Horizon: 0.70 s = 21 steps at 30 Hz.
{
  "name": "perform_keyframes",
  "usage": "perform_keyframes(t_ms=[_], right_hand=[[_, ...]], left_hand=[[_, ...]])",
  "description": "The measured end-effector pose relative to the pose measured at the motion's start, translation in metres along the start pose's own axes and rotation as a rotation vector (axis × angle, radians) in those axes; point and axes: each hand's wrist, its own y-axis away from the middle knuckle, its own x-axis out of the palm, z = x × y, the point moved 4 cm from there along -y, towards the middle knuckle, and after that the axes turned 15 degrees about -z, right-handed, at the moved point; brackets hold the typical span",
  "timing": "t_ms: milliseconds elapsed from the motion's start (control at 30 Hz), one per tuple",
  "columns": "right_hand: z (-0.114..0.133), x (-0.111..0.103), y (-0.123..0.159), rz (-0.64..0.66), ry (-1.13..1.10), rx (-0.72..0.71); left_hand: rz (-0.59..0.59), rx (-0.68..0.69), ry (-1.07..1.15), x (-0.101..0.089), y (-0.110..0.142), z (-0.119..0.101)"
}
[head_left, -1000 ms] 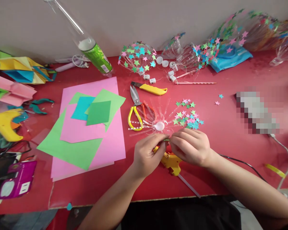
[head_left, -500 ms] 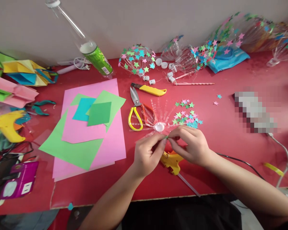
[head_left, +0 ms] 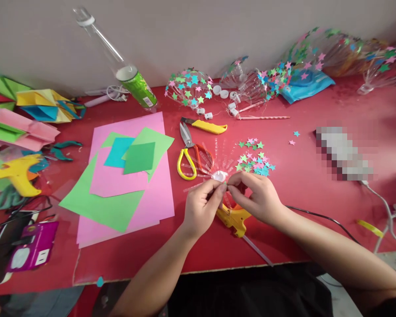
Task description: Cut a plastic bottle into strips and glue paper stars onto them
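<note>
My left hand [head_left: 203,205] and my right hand [head_left: 255,193] meet at the fingertips, thumbs and forefingers pinched together. Between them shows a small green paper piece [head_left: 225,183], mostly covered by the fingers. Just beyond the fingertips lies a clear plastic bottle top cut into thin strips [head_left: 219,176], splayed out like a flower around a white centre. A yellow hot glue gun [head_left: 234,219] rests beneath my hands, its glue stick pointing toward me. Loose paper stars [head_left: 255,163] in pink, green and blue lie past my right hand.
Scissors [head_left: 188,163] and a yellow cutter knife [head_left: 209,127] lie left of the strips. Coloured paper sheets [head_left: 119,207] cover the left side. A clear bottle [head_left: 137,90] and star-covered plastic domes [head_left: 189,86] stand along the wall. A black cable [head_left: 323,220] runs right.
Both hands have shifted slightly left and closer to the white centre of the cut bottle, still pinching. The green piece is now more hidden. The whole view has moved a little.
</note>
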Motion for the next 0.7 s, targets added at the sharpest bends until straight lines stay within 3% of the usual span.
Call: perform_keyframes(t_ms=[700], right_hand=[[-0.0003, 0.0028, 0.0019, 0.015, 0.007, -0.002]], left_hand=[[-0.099, 0.01, -0.026, -0.0052, -0.0037, 0.0062]])
